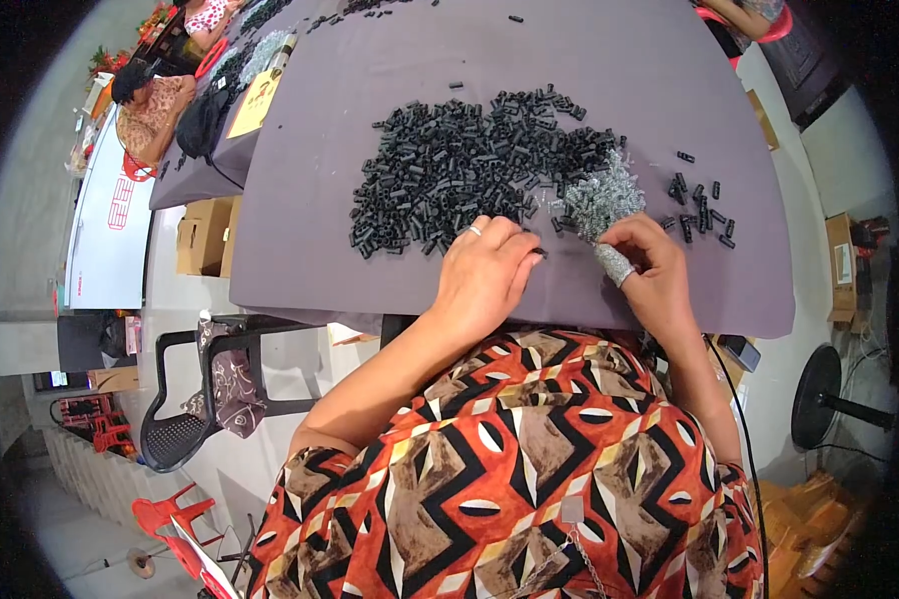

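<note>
In the middle of the frame, the left hand (477,272) has its grip pinching a small black piece (539,252) between thumb and fingertips, just below the big heap of black pieces (440,170) at upper center. Right of center, the right hand (661,278) has thumb and forefinger curled close together at the lower edge of a pile of silvery pieces (601,197); I cannot tell whether that grip holds anything. A silvery wrap (615,265) covers its thumb. Loose black pieces (716,190) lie farther right on the table (310,180). At left stands a black chair (175,440).
</note>
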A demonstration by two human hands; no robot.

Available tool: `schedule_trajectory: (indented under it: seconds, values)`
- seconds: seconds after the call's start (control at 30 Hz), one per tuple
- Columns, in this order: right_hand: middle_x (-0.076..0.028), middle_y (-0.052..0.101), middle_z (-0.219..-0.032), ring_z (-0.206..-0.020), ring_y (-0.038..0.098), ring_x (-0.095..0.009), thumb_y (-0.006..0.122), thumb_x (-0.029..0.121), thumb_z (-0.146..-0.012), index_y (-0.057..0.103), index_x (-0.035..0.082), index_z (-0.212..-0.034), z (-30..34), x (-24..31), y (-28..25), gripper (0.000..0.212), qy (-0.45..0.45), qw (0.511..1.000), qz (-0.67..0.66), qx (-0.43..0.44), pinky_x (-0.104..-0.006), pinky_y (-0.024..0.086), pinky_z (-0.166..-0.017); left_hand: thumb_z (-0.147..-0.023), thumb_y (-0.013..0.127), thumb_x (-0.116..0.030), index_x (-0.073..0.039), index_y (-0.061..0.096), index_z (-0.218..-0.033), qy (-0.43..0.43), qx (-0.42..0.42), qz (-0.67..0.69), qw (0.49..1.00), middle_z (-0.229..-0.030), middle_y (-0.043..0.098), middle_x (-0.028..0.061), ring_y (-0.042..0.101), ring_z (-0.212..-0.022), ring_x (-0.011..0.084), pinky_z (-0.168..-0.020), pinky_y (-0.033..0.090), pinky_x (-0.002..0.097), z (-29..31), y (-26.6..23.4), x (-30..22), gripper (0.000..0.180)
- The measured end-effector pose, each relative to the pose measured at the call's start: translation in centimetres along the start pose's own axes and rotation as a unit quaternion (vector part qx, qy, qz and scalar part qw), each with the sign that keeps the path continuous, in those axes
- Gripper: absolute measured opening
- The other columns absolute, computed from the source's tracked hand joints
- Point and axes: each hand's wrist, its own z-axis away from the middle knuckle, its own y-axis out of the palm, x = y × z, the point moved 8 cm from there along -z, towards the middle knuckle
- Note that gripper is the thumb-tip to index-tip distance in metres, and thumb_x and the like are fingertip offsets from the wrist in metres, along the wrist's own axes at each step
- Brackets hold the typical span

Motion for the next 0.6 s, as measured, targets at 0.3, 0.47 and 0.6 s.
schedule_trajectory:
  seconds: [0.3,0.47,0.6]
  values:
    - [-0.003,0.058,-0.088,-0.078,0.057,-0.011,0.069,-0.003,-0.081,0.063,0.0,-0.091,0.1,0.4,0.1,0.012,0.003,1.0,0.001,-0.001,-0.0235,0.045,-0.068,-0.083,0.07,-0.009,-0.006,0.07,-0.094,0.013,-0.016,-0.019,1.0,-0.091,0.064,0.009,0.061,-0.087,0.0304,-0.074,0.051,0.0402,-2.3,-1.0,1.0,0.012]
    - [-0.003,0.058,-0.088,-0.077,0.057,-0.011,0.068,-0.004,-0.079,0.063,0.0,-0.092,0.2,-0.3,0.0,0.014,-0.008,1.0,-0.002,-0.008,-0.0242,0.045,-0.068,-0.083,0.069,-0.008,-0.006,0.069,-0.094,0.039,0.003,0.006,0.999,-0.092,0.063,0.0087,0.06,-0.088,0.0308,-0.076,0.051,0.041,-4.3,1.2,-0.2,0.011]
    - [-0.003,0.059,-0.088,-0.077,0.057,-0.011,0.066,-0.006,-0.078,0.064,0.0,-0.093,0.3,-0.4,-0.2,0.016,-0.006,1.0,0.004,-0.014,-0.0245,0.045,-0.068,-0.08,0.069,-0.008,-0.006,0.068,-0.089,0.068,0.05,-0.025,0.996,-0.087,0.06,0.0092,0.059,-0.086,0.0318,-0.075,0.051,0.0422,-5.3,2.9,-0.7,0.01]
